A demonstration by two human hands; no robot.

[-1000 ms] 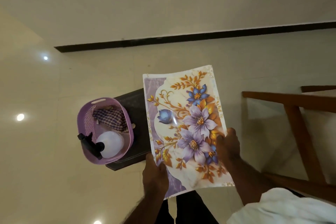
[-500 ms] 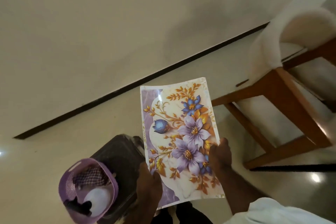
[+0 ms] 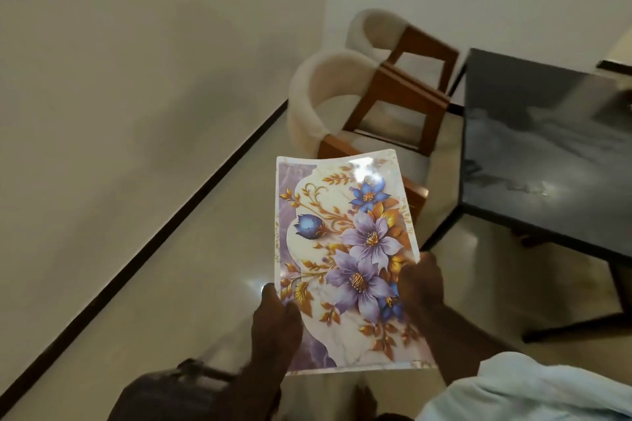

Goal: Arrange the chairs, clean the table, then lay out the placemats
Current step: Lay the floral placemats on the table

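Both the left hand (image 3: 275,318) and right hand (image 3: 422,287) grip a glossy placemat (image 3: 345,249) printed with purple and blue flowers, slightly curled.

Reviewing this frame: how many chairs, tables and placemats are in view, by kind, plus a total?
cream-cushioned wooden-framed chairs: 2
glossy black rectangular table: 1
floral purple-and-gold placemat, gripped by left hand and right hand: 1 visible
Total: 4
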